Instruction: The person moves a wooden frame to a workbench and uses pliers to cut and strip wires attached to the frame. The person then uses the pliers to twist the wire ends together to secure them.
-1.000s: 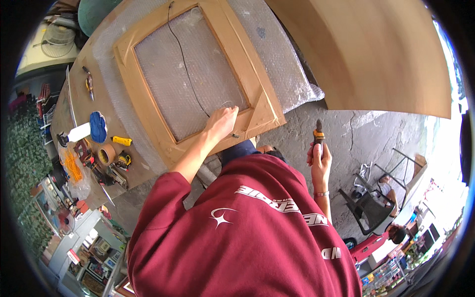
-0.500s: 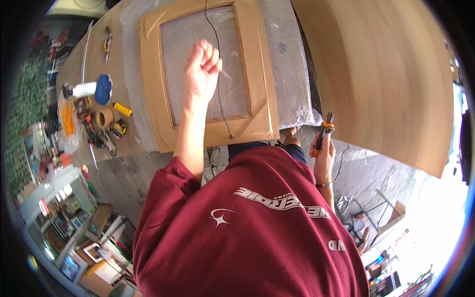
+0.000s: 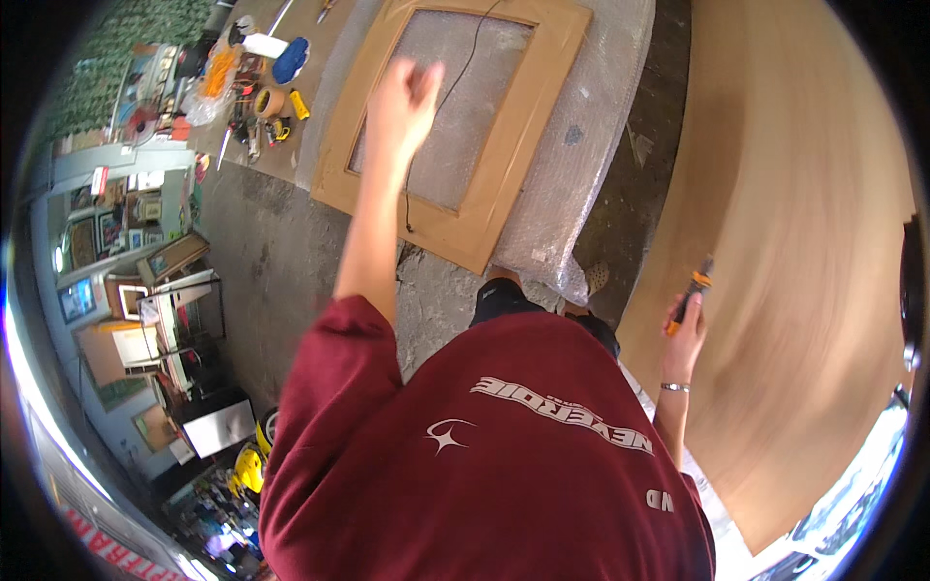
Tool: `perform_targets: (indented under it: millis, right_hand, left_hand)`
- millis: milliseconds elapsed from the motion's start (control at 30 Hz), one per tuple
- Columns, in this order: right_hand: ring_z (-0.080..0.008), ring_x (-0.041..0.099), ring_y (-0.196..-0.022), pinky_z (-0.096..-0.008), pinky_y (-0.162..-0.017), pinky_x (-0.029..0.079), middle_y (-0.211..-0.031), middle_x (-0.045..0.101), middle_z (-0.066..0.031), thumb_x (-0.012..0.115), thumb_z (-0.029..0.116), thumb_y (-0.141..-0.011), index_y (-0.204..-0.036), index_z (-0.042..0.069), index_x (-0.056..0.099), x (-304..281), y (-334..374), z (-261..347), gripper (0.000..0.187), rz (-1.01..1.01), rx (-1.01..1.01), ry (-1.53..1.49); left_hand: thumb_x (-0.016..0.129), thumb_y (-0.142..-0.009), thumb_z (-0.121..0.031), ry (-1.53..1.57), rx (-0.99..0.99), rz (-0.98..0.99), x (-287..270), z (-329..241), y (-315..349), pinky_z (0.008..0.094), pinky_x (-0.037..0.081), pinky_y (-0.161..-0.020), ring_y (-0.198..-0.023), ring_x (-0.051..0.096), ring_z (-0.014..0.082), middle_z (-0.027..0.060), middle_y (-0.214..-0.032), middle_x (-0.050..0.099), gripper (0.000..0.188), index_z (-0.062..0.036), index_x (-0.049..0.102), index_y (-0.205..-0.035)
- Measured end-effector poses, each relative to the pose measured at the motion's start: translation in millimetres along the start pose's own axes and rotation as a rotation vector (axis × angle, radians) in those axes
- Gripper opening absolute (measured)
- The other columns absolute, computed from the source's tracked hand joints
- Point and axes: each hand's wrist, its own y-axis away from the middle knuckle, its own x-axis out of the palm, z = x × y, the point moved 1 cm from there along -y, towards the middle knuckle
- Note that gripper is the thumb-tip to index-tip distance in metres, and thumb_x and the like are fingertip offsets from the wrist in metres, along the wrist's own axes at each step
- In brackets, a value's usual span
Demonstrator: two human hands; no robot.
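My left hand [image 3: 399, 111] is raised over a tan-brown frame [image 3: 496, 218], its fingers curled closed and slightly blurred. Whether anything small is pinched in them is hidden. A thin dark wire [image 3: 463, 76] runs down across the frame's opening to its near edge, passing beside that hand. My right hand [image 3: 684, 339] grips pliers [image 3: 695, 299] with orange and black handles, jaws pointing up and away from me, in front of a large wooden board [image 3: 804, 242]. Bubble wrap [image 3: 572, 184] lies beneath the frame.
At the far left, the worktop holds a roll of tape [image 3: 269, 102], a yellow cutter [image 3: 299, 105], a tape measure [image 3: 281, 129], a blue pad [image 3: 291, 60] and orange cord [image 3: 219, 73]. Picture frames [image 3: 174, 258] and shelves stand on the left, beyond the concrete floor [image 3: 281, 232].
My view has turned, so the frame and worktop now sit tilted and farther up. My right hand with the pliers has moved out to the right, over the board. My left hand stays raised and closed.
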Motion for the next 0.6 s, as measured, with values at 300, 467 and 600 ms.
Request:
perform_targets:
  millis: [300, 467, 600]
  right_hand:
    - [-0.0101, 0.052, -0.056, -0.0251, -0.048, 0.039, -0.072, 0.055, -0.0013, 0.051, 0.052, -0.106, -0.101, 0.004, 0.062, -45, -73, 56, 0.049, 0.016, -0.06, 0.044]
    - [-0.0112, 0.052, -0.057, -0.0262, -0.049, 0.041, -0.075, 0.056, -0.003, 0.047, 0.056, -0.106, -0.105, 0.003, 0.06, 9, -88, 83, 0.054, 0.153, -0.033, 0.051]
    - [-0.0137, 0.054, -0.061, -0.0273, -0.053, 0.042, -0.078, 0.056, -0.0031, 0.048, 0.058, -0.105, -0.11, 0.004, 0.059, 50, -101, 89, 0.055, 0.303, 0.056, 0.059]
  left_hand:
    - [0.064, -0.096, -0.048, -0.24, -0.652, -0.164, 138, 155, 191, 0.0527, 0.051, -0.084, -0.098, 0.067, 0.0475, 0.0291, -0.102, 0.07, 0.057, 0.0074, 0.065, -0.11]
    - [0.05, -0.106, -0.029, 0.172, -0.484, -0.273, 137, 57, 143, 0.0548, 0.051, -0.078, -0.091, 0.068, 0.0477, 0.0284, -0.094, 0.07, 0.036, 0.0007, 0.069, -0.103]
    - [0.047, -0.108, -0.029, 0.251, -0.192, -0.216, 178, 10, 115, 0.049, 0.044, -0.063, -0.069, 0.057, 0.0472, 0.0288, -0.074, 0.056, 0.041, 0.0025, 0.058, -0.084]
